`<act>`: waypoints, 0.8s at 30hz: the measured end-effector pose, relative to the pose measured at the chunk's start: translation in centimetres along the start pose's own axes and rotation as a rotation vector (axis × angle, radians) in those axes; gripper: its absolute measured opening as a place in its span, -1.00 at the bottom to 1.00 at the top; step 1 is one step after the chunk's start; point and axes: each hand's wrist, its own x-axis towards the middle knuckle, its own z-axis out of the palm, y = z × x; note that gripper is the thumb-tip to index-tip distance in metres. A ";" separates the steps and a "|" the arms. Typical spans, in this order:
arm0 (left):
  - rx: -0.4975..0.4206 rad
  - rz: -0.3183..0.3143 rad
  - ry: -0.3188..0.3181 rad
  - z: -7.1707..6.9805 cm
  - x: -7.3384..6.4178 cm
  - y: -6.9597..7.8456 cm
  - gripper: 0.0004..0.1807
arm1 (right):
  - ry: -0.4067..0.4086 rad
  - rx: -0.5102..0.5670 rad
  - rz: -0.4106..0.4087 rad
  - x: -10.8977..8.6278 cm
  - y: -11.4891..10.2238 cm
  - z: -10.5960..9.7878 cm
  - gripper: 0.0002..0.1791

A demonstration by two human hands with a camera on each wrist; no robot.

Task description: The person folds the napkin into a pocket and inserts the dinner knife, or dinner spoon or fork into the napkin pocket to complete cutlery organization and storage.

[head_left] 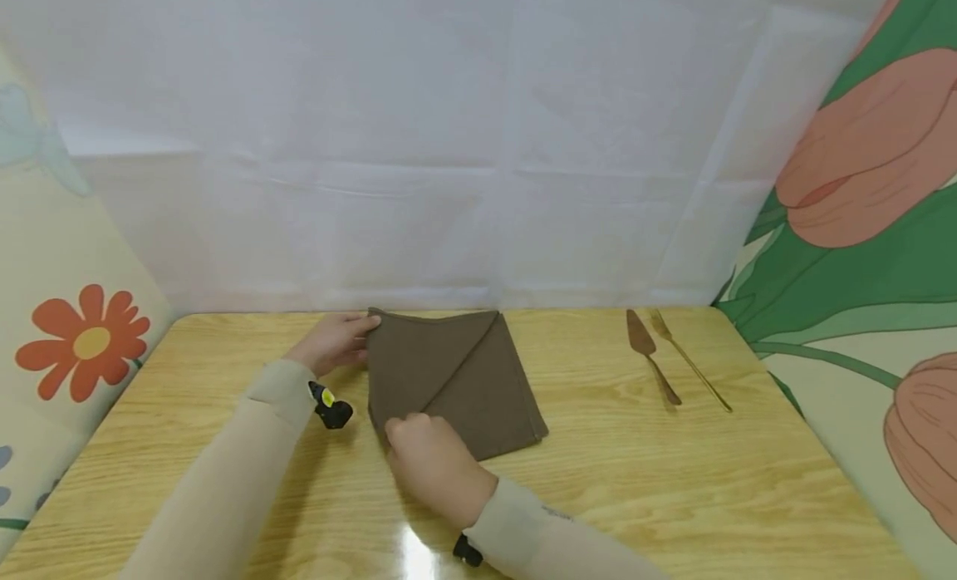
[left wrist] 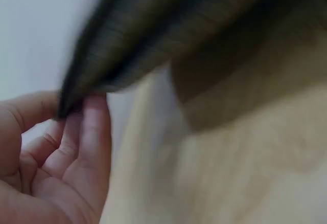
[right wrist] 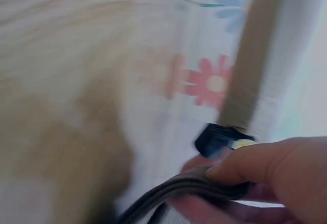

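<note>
A brown cloth napkin (head_left: 456,372), folded in layers with a diagonal edge across its top, is held between both hands over the wooden table. My left hand (head_left: 336,341) pinches its far left corner between thumb and fingers. In the left wrist view that corner of the napkin (left wrist: 138,35) rises from the fingertips, and a gap shows between the cloth and the table. At the near left edge my right hand (head_left: 437,464) grips the napkin, and the right wrist view shows stacked layers of cloth (right wrist: 179,188) between thumb and fingers.
To the right on the table (head_left: 673,497) lie a copper-coloured cake server (head_left: 640,335) and a gold fork (head_left: 691,360), side by side. A white cloth backdrop (head_left: 449,148) hangs at the table's far edge. Flower-patterned panels (head_left: 860,272) flank both sides.
</note>
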 end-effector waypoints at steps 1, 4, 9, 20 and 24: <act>-0.019 0.009 0.000 -0.2 -0.1 0.2 -0.68 | 0.026 0.056 -0.004 0.0 0.1 -0.4 -0.79; -0.121 0.037 0.010 -0.7 -0.7 1.1 -0.76 | 0.107 0.252 -0.014 -0.1 0.4 -1.8 -0.88; -0.366 0.159 0.058 -0.8 -2.1 4.2 -0.70 | 0.090 0.707 0.053 -0.5 0.5 -4.2 -0.94; -0.416 0.557 0.453 0.8 -9.0 11.2 -0.64 | -0.185 1.716 0.040 -0.7 0.5 -4.7 -0.90; -0.171 0.550 0.500 2.7 -9.5 12.9 -0.65 | -0.282 1.835 0.025 -1.1 2.2 -4.3 -0.86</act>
